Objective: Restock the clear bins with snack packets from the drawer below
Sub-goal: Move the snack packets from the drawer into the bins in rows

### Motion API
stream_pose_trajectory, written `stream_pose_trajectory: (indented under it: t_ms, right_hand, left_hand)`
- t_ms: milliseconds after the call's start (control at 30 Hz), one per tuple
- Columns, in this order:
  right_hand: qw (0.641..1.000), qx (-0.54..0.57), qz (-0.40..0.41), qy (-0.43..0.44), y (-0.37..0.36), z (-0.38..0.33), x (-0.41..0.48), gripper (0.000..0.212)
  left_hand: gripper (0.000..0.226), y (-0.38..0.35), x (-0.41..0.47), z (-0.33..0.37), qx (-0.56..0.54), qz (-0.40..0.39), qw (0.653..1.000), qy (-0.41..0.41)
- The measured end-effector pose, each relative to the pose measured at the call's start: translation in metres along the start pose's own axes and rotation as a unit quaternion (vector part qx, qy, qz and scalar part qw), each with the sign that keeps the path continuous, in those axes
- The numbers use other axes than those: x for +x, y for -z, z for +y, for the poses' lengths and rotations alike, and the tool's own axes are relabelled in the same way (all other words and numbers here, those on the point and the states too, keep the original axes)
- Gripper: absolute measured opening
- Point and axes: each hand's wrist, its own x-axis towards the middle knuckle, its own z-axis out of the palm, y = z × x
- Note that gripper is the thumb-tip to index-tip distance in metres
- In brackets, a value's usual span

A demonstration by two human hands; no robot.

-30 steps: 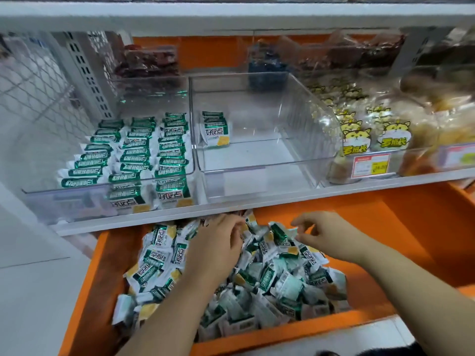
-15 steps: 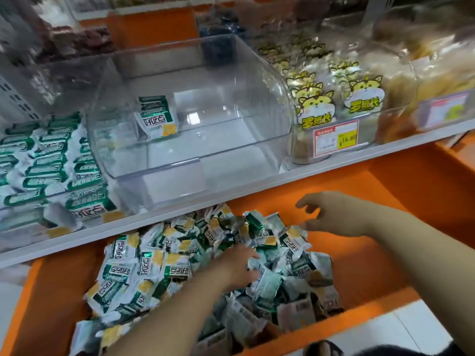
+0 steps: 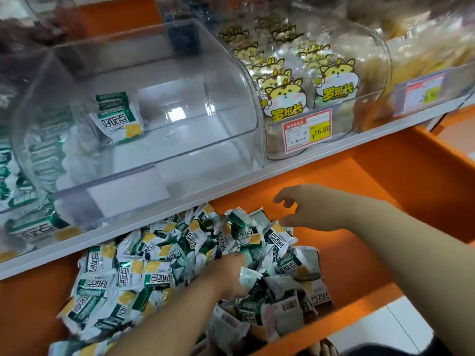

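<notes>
Green-and-white foil snack packets [image 3: 159, 265] heaped in the orange drawer [image 3: 359, 253] look light, slippery; scoop a bunch. Left hand [image 3: 228, 276]'s grip is buried, can't tell; right hand [image 3: 308, 211] hovers, grip wide.

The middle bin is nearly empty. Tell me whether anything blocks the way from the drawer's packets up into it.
Only the white shelf edge and the clear bin's low front wall lie between; packets must lift over them. The bin's top looks open.

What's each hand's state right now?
Left hand: dug into the packets; grip cannot be told.
Right hand: open, empty, above the packets.
</notes>
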Motion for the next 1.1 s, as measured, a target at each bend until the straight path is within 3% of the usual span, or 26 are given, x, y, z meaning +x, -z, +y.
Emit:
stream_pose_trajectory:
  t_ms: [133, 233, 367, 433, 533, 667, 733, 833, 1000, 1100]
  right_hand:
    - [1.0, -0.018, -0.003, -0.019, -0.003, -0.011, -0.003, 0.038]
    - [1.0, 0.002, -0.022, -0.004, 0.004, -0.027, -0.022, 0.04]
    - [0.996, 0.058, -0.037, 0.055, 0.013, -0.055, -0.056, 0.053]
    - [0.992, 0.083, -0.048, 0.082, 0.016, -0.069, -0.072, 0.051]
    - [0.977, 0.17, -0.064, 0.109, 0.021, -0.085, -0.097, 0.045]
    - [0.916, 0.366, -0.096, 0.134, 0.021, -0.105, -0.123, 0.053]
    - [0.88, 0.436, -0.102, 0.16, 0.018, -0.115, -0.133, 0.067]
    - [0.838, 0.49, -0.098, 0.217, 0.01, -0.128, -0.147, 0.056]
    - [0.824, 0.507, -0.022, 0.253, 0.004, -0.139, -0.154, 0.046]
    - [0.815, 0.517, 0.007, 0.262, 0.001, -0.141, -0.149, 0.049]
  left_hand:
    - [0.055, 0.02, -0.025, 0.0, -0.052, 0.059, 0.997, 0.011]
    - [0.044, 0.039, -0.055, 0.002, -0.106, 0.111, 0.988, -0.017]
    - [0.037, 0.071, -0.111, 0.013, -0.016, 0.221, 0.97, -0.101]
    - [0.038, 0.08, -0.137, 0.017, 0.05, 0.293, 0.945, -0.14]
    - [0.058, 0.081, -0.163, 0.011, 0.13, 0.394, 0.889, -0.194]
    - [0.066, 0.082, -0.193, 0.015, 0.135, 0.483, 0.836, -0.224]
    - [0.054, 0.082, -0.206, 0.024, 0.14, 0.541, 0.8, -0.218]
    - [0.046, 0.075, -0.219, 0.035, 0.094, 0.602, 0.761, -0.223]
    - [0.072, 0.072, -0.228, 0.039, 0.039, 0.648, 0.713, -0.264]
    - [0.07, 0.073, -0.229, 0.041, -0.023, 0.663, 0.702, -0.259]
